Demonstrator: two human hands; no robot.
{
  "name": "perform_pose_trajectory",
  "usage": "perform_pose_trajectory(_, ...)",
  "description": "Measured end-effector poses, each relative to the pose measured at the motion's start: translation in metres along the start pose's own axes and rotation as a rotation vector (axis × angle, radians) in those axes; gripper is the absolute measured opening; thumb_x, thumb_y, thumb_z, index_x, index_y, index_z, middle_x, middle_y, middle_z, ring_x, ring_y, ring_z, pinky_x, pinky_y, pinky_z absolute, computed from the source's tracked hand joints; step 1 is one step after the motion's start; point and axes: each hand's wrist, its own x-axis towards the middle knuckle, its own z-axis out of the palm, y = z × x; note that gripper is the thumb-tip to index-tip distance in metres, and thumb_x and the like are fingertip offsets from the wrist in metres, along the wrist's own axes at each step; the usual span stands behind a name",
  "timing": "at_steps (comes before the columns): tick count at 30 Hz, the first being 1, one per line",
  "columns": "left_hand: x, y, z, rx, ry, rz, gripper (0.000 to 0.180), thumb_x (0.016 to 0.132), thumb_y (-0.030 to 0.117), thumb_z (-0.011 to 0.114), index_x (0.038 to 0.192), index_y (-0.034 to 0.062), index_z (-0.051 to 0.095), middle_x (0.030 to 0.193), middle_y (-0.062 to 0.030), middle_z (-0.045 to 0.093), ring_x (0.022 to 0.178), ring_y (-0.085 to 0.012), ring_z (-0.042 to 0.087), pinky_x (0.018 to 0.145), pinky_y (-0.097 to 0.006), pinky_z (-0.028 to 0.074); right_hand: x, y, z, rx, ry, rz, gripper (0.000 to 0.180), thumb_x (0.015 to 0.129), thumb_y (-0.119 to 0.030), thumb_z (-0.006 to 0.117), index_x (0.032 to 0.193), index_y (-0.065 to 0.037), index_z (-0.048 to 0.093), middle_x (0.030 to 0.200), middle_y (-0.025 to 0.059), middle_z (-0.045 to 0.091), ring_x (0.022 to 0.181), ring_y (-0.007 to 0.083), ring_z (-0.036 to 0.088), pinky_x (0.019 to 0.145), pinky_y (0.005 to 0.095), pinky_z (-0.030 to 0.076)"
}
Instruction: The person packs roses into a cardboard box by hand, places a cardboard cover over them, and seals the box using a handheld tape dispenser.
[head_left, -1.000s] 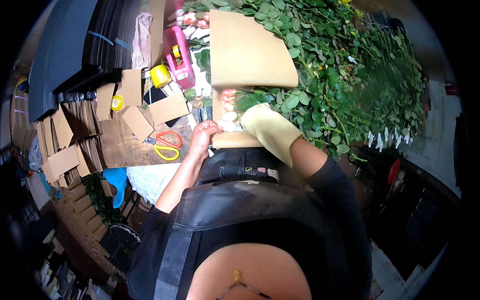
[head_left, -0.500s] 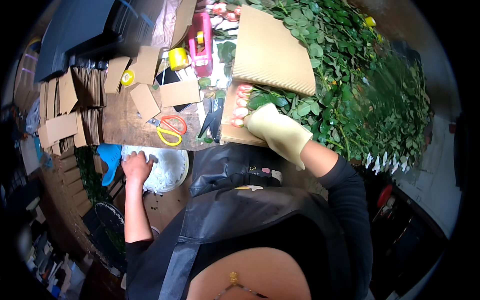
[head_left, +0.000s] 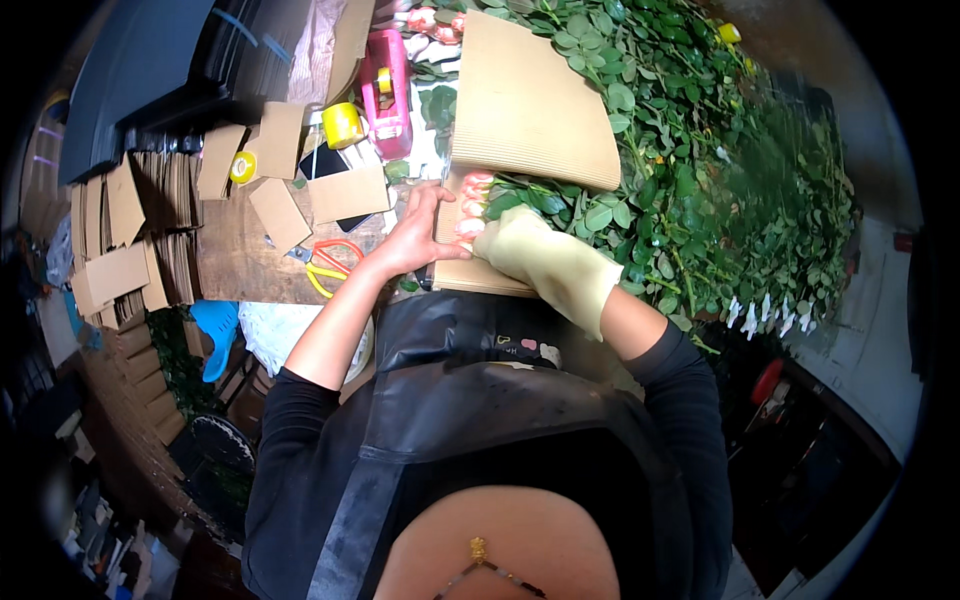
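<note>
A row of pink-and-white roses (head_left: 472, 202) lies on a sheet of corrugated cardboard (head_left: 472, 276), their leafy stems running right. My bare left hand (head_left: 418, 238) is at the sheet's left edge, fingers stretched and thumb spread toward the lowest rose. In a cream glove, my right hand (head_left: 535, 258) is closed round the lowest rose, just under its head; the glove hides part of the grip. A larger ribbed cardboard flap (head_left: 535, 110) stands up beyond the roses. Red-and-yellow scissors (head_left: 325, 265) lie left of my left wrist.
Leafy rose stems (head_left: 690, 180) pile up on the right. A pink tape dispenser (head_left: 388, 100), a yellow tape roll (head_left: 343, 125) and loose cardboard pieces (head_left: 347, 194) sit at the back left. Below the table edge are a white-lined bucket (head_left: 272, 335) and a blue plastic scoop (head_left: 216, 335).
My left hand has risen from the white-lined bucket to the cardboard's left edge, covering the black shears there. My right hand stays at the roses. The whole view has shifted slightly.
</note>
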Motion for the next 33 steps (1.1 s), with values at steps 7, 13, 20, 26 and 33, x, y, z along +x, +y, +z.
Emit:
perform_pose_trajectory(7, 0.008, -0.009, 0.004, 0.089, -0.096, -0.011, 0.094, 0.069, 0.038, 0.095, 0.143, 0.0143, 0.041, 0.157, -0.0283, 0.023, 0.151, -0.0473, 0.02, 0.124, -0.052, 0.022, -0.003, 0.017, 0.024, 0.32, 0.033, 0.088, 0.033, 0.096, -0.023, 0.061, 0.122, -0.006, 0.072, 0.115, 0.0128, 0.076, 0.104, 0.0346, 0.074, 0.086, 0.0472, 0.059)
perform_pose_trajectory(13, 0.009, -0.001, -0.001, 0.108, -0.128, 0.001, 0.098, 0.07, 0.04, 0.093, 0.149, 0.0166, 0.039, 0.156, -0.0308, 0.022, 0.15, -0.0487, 0.019, 0.124, -0.053, 0.021, -0.013, 0.012, 0.017, 0.541, 0.177, 0.338, 0.042, 0.101, -0.04, 0.052, 0.126, -0.01, 0.065, 0.098, 0.0141, 0.076, 0.087, 0.0371, 0.073, 0.082, 0.0494, 0.057)
perform_pose_trajectory(20, 0.008, -0.012, 0.003, 0.12, -0.112, 0.02, 0.1, 0.07, 0.043, 0.093, 0.15, 0.018, 0.038, 0.157, -0.0328, 0.02, 0.15, -0.05, 0.018, 0.124, -0.054, 0.022, 0.01, 0.015, 0.033, 0.555, 0.186, 0.26, 0.051, 0.101, -0.04, 0.05, 0.144, -0.014, 0.053, 0.086, 0.0129, 0.074, 0.083, 0.0366, 0.073, 0.077, 0.0494, 0.055)
perform_pose_trajectory(26, 0.014, -0.009, 0.001, 0.054, -0.14, -0.044, 0.095, 0.072, 0.043, 0.093, 0.149, 0.0181, 0.043, 0.158, -0.0335, 0.019, 0.152, -0.0491, 0.017, 0.123, -0.055, 0.022, 0.017, 0.005, 0.038, 0.406, 0.243, 0.279, 0.042, 0.103, -0.03, 0.047, 0.136, -0.009, 0.06, 0.098, 0.017, 0.075, 0.09, 0.0376, 0.073, 0.083, 0.0531, 0.052)
perform_pose_trajectory(33, 0.004, -0.007, 0.022, 0.048, 0.165, 0.034, 0.071, 0.075, 0.038, 0.091, 0.135, 0.0159, 0.06, 0.15, -0.0288, 0.039, 0.145, -0.045, 0.036, 0.119, -0.051, 0.032, -0.018, 0.01, 0.035, 0.457, 0.539, 0.299, 0.033, 0.104, -0.031, 0.052, 0.124, -0.008, 0.064, 0.101, 0.0159, 0.074, 0.092, 0.0352, 0.072, 0.083, 0.0493, 0.053)
